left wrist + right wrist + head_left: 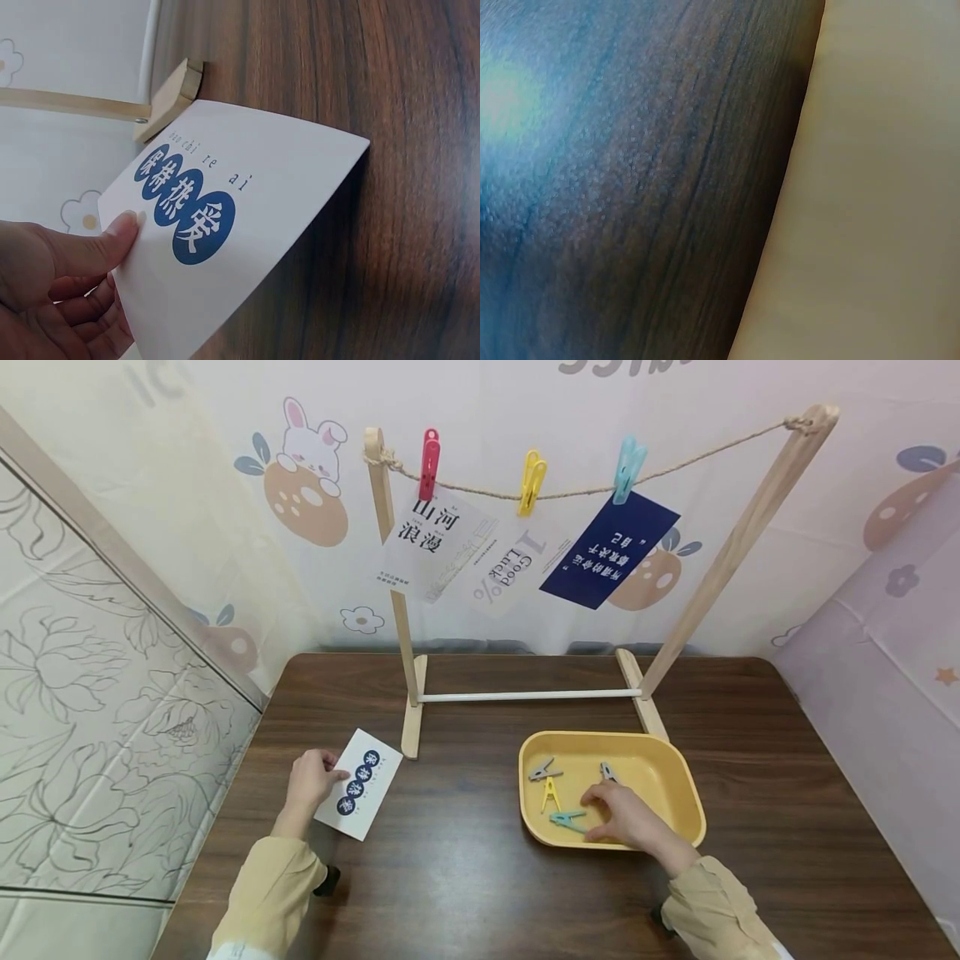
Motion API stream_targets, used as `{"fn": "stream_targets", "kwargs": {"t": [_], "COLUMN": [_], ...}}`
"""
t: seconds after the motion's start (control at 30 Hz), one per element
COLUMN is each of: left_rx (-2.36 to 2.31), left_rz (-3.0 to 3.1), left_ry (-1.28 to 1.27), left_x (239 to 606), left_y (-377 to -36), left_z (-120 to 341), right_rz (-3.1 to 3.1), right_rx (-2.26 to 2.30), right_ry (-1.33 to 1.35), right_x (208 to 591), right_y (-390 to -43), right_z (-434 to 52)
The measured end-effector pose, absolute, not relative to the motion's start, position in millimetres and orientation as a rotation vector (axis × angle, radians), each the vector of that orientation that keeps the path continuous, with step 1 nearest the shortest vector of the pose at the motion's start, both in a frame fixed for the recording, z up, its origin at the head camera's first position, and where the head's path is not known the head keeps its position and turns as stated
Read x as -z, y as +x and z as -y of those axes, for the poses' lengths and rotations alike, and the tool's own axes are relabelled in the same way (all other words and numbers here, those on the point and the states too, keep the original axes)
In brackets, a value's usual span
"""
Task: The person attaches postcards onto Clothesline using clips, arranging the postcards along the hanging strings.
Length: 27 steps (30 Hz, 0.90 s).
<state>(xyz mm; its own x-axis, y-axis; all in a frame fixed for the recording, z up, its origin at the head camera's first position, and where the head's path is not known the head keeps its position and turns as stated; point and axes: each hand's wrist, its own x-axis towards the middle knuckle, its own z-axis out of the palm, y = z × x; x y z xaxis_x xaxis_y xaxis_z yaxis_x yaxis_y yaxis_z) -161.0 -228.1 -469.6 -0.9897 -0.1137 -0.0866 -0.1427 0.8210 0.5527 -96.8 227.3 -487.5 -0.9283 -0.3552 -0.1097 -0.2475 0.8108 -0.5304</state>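
My left hand (311,781) pinches a white card (247,161) by its edge, thumb on top and fingers beneath. Printed on the card are blue circles with white characters. My right hand (621,814) reaches into a yellow tray (678,777), thumb and fingers spread apart around the end of a teal clothespin (567,819). Beside it in the tray lie a yellow clothespin (551,793), a grey clothespin (545,770) and another grey clothespin (607,771) just beyond the fingers. The right wrist view shows only wood grain and a blurred tan surface, no hand.
Behind, a wooden stand (720,568) carries a rope (487,493). From it hang a white card (442,564) on a red clothespin (429,464), a pale card (517,568) on a yellow one, and a navy card (600,560) on a light blue one.
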Motion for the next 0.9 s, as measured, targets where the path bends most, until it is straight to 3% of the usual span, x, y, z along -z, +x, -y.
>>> {"fn": "stream_targets", "kwargs": {"t": [0.9], "left_rx": [-1.179], "left_rz": [-3.023], "left_ry": [-0.155], "left_x": [454.1], "left_y": [-122.9], "left_z": [198.4], "right_rz": [-2.811], "right_rx": [0.886], "right_ry": [-0.564], "right_x": [493.1], "right_y": [-94.8], "right_z": [-233.2]}}
